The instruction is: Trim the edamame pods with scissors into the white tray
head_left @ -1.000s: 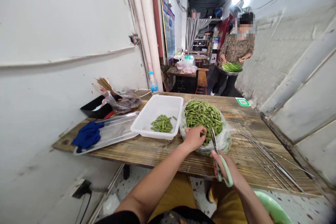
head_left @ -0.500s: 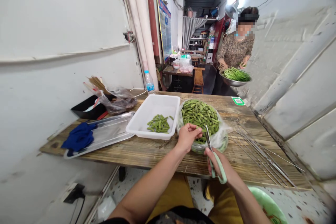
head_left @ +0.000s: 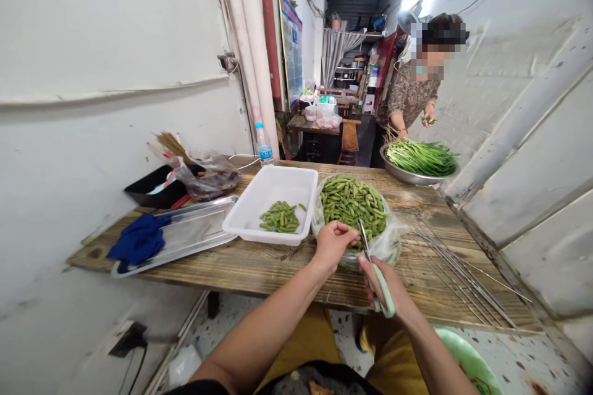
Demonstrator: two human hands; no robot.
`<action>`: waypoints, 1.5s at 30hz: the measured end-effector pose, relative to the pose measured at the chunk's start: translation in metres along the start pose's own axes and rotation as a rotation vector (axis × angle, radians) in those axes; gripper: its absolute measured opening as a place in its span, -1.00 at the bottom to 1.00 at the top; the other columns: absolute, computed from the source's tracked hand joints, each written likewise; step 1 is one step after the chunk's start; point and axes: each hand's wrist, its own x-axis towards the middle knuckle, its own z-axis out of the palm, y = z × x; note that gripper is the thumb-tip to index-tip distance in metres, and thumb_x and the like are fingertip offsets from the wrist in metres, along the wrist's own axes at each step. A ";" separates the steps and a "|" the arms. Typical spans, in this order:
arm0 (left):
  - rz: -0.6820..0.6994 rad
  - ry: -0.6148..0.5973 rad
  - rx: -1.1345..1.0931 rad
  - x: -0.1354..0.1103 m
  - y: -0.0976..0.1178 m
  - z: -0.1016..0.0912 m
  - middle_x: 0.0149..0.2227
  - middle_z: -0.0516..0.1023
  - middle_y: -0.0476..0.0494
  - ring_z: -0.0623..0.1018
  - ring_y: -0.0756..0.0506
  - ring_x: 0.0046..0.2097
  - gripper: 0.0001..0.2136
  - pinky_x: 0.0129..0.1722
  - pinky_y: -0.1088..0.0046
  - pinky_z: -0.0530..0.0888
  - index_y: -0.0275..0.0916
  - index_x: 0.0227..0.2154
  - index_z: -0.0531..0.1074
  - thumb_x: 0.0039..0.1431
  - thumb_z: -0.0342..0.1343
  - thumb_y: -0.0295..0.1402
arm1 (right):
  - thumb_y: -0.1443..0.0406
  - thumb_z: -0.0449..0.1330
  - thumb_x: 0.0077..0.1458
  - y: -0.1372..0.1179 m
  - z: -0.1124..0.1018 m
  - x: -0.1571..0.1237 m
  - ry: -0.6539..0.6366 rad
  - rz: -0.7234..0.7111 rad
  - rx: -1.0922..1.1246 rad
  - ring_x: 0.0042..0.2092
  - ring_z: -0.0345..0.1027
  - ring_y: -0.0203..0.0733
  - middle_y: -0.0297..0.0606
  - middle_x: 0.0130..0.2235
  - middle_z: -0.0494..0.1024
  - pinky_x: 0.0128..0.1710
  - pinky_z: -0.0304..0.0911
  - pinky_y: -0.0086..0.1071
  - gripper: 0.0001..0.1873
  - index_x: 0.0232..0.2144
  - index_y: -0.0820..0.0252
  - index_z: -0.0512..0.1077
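Observation:
My right hand (head_left: 388, 281) is wrapped round the pale green handles of a pair of scissors (head_left: 385, 297), whose blades point up and away over a heap of green edamame pods (head_left: 354, 200). Those pods fill a clear plastic bag (head_left: 393, 236) on the wooden table. At the near side of the heap, my left hand (head_left: 332, 245) has its thumb and fingers pinched together around an edamame pod, mostly hidden, close to the blades. To the left, a white plastic tub (head_left: 234, 227) holds a small pile of pods (head_left: 280, 217).
Metal skewers (head_left: 456, 271) lie at the table's right. On the left are a metal tray (head_left: 194, 231), a blue cloth (head_left: 139, 239) and a black box (head_left: 151, 188). A water bottle (head_left: 264, 145) stands behind. Across the table, a person (head_left: 410, 95) handles a bowl of green vegetables (head_left: 421, 160).
The other person has leaned forward and brought the bowl of vegetables down to the table's far right corner. My scissors have shifted slightly left, and their blades look closer together.

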 end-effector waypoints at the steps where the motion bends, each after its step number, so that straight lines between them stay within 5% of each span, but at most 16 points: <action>1: 0.003 -0.001 0.012 0.002 0.000 -0.002 -0.54 0.52 -0.04 0.53 0.00 -0.46 -0.79 -0.41 0.52 0.45 -0.30 -0.50 0.34 -0.16 0.29 -0.44 | -0.20 0.06 -0.08 0.000 0.000 0.000 0.010 0.023 -0.003 -0.75 0.05 -0.36 -0.57 -0.72 0.13 -0.83 0.06 -0.47 -0.47 -0.43 0.12 0.18; 5: 0.040 0.022 0.079 0.010 0.002 -0.008 -0.53 0.49 0.00 0.50 0.04 -0.48 -0.87 -0.45 0.57 0.43 -0.31 -0.44 0.40 -0.10 0.23 -0.50 | -0.16 0.09 -0.05 0.003 -0.002 0.002 0.023 0.041 -0.030 -0.75 0.08 -0.34 -0.56 -0.71 0.15 -0.85 0.04 -0.47 -0.51 -0.42 0.13 0.21; 9: 0.023 -0.056 0.110 0.009 0.010 -0.011 -0.42 0.51 -0.03 0.53 0.04 -0.44 -0.80 -0.46 0.57 0.46 -0.32 -0.29 0.47 -0.05 0.16 -0.54 | -0.12 0.05 0.05 0.008 -0.013 0.001 -0.034 -0.097 -0.102 -0.67 0.18 -0.36 -0.50 -0.63 0.24 -0.73 0.17 -0.48 -0.55 -0.38 0.15 0.24; 13: 0.002 -0.126 0.121 0.004 0.021 -0.013 -0.54 0.50 0.02 0.53 0.02 -0.50 -0.76 -0.46 0.54 0.47 -0.34 -0.29 0.45 -0.12 0.23 -0.54 | -0.10 -0.02 0.12 0.007 -0.022 -0.003 -0.047 -0.202 -0.211 -0.61 0.21 -0.37 -0.45 -0.58 0.26 -0.65 0.22 -0.50 -0.55 -0.37 0.15 0.26; 18: -0.005 -0.138 0.192 -0.001 0.027 -0.016 -0.59 0.52 -0.02 0.51 0.04 -0.52 -0.91 -0.47 0.56 0.46 -0.35 -0.44 0.49 -0.09 0.23 -0.51 | -0.10 0.00 0.11 0.002 -0.021 -0.006 -0.051 -0.166 -0.246 -0.64 0.20 -0.33 -0.48 -0.64 0.23 -0.68 0.21 -0.48 -0.56 -0.30 0.14 0.28; 31: -0.075 -0.189 0.226 -0.006 0.018 -0.013 -0.62 0.49 -0.02 0.50 0.01 -0.53 -0.92 -0.48 0.51 0.44 -0.35 -0.49 0.44 -0.11 0.22 -0.54 | -0.13 0.06 0.02 0.005 -0.007 0.000 -0.002 -0.057 -0.110 -0.76 0.07 -0.34 -0.53 -0.73 0.12 -0.83 0.08 -0.47 -0.54 -0.43 0.16 0.26; 40: -0.108 -0.067 -0.113 0.010 0.022 -0.024 -0.40 0.57 -0.16 0.42 0.09 -0.51 -0.78 -0.49 0.62 0.33 -0.32 -0.35 0.37 -0.11 0.23 -0.51 | -0.20 -0.02 0.03 0.018 -0.010 -0.001 -0.163 -0.107 0.064 -0.63 0.20 -0.33 -0.46 -0.63 0.30 -0.66 0.19 -0.45 -0.45 -0.32 0.16 0.22; 42: 0.019 0.045 0.008 0.015 0.030 -0.033 -0.35 0.57 -0.16 0.45 0.05 -0.45 -0.79 -0.41 0.54 0.38 -0.32 -0.28 0.42 -0.05 0.18 -0.48 | -0.22 0.01 -0.02 0.016 -0.011 -0.002 -0.145 -0.095 0.096 -0.64 0.18 -0.32 -0.48 -0.63 0.28 -0.67 0.18 -0.44 -0.42 -0.31 0.16 0.21; 45: 0.435 0.327 0.504 0.020 0.048 -0.050 -0.11 0.51 -0.22 0.49 -0.08 -0.18 -0.72 -0.14 0.36 0.41 -0.27 -0.16 0.48 0.02 0.08 -0.51 | -0.25 0.04 -0.09 0.011 -0.014 -0.006 -0.069 -0.071 0.112 -0.65 0.17 -0.31 -0.48 -0.66 0.25 -0.68 0.17 -0.43 -0.38 -0.32 0.16 0.21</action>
